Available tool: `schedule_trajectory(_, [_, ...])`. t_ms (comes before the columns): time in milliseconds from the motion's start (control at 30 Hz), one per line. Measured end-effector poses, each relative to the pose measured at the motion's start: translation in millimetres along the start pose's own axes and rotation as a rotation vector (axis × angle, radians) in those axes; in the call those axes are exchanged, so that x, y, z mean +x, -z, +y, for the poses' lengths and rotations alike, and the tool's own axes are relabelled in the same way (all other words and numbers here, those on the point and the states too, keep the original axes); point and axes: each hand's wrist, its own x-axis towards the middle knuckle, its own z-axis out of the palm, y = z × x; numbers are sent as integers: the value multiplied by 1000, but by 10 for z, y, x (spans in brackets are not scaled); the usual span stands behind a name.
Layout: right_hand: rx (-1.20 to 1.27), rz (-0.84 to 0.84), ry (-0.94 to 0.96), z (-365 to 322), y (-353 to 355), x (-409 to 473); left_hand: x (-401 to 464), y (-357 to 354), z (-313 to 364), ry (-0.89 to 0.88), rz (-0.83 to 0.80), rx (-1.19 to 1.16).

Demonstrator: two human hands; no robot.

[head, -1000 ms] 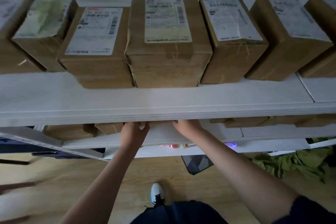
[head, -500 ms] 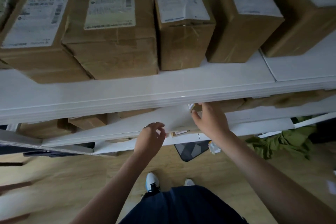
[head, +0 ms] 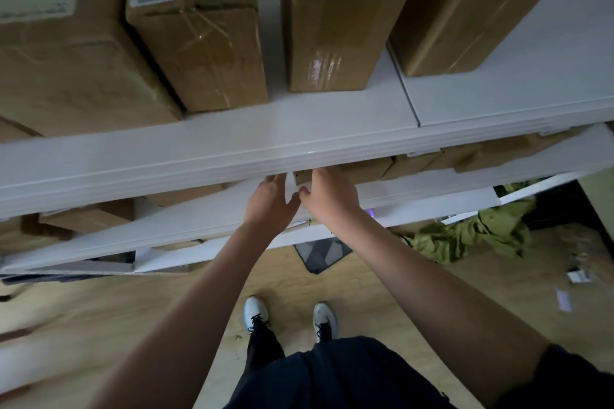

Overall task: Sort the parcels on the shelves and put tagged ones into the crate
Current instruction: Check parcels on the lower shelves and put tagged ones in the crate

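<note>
- Parcels [head: 327, 26] stood in a row on the top shelf [head: 232, 149], brown cartons with white labels on their upper faces, packed close together; more cartons lay on the shelf below [head: 199, 222], mostly hidden under the top board.
- No crate showed anywhere in view, so how many tagged parcels had already gone into it could not be told.
- Judged from the full rows, most of the sorting looked left to do.
- Both hands reached under the front edge of the top shelf toward one lower parcel [head: 352, 171], of which only the front edge showed.
- Left hand [head: 270, 201] was loosely open, fingers spread and pointing up under the board, its fingertips hidden; whether it touched the parcel could not be told.
- Right hand [head: 329, 191] lay just beside the left, thumb almost meeting it, fingers curved over the near corner of that parcel; it looked like the start of a grip, though a firm hold could not be confirmed.
- Floor held a green cloth [head: 471, 236] and scattered paper scraps.
</note>
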Motion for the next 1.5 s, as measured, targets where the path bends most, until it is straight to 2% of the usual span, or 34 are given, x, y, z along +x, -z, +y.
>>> schedule_trajectory(100, [153,-20,-57,-35,8,64,-42,-17,44,-15,4,-46])
schedule_trajectory(200, [191,-39,-71,-28,-8,30,-133,-26,41,0,48,-102])
schedule_trajectory(500, [298,-141,61,-202,-234,-254,-600,5,-231,71,160,-90])
schedule_trajectory(633, [334,-139,15,-115,-215,-304,-677,26,-261,-32,172,9])
schedule_trajectory(800, [206,-159,-87,205,-123,-264,-523,24,-82,-218,134,53])
schedule_trajectory(1000, [129,-279,-45,412,-119,-64,-344,10,-208,-81,75,26])
schedule_trajectory(1167, [55,-269,53,406,-172,75,-232,70,-311,-59,10,54])
schedule_trajectory(1300, [41,-229,75,354,-226,169,-60,113,-320,42,-29,89])
schedule_trajectory(1400, [20,-233,86,292,-228,243,66,180,-288,50,-84,152])
schedule_trajectory(1500, [-23,-255,124,231,-241,231,87,181,-259,74,-70,94])
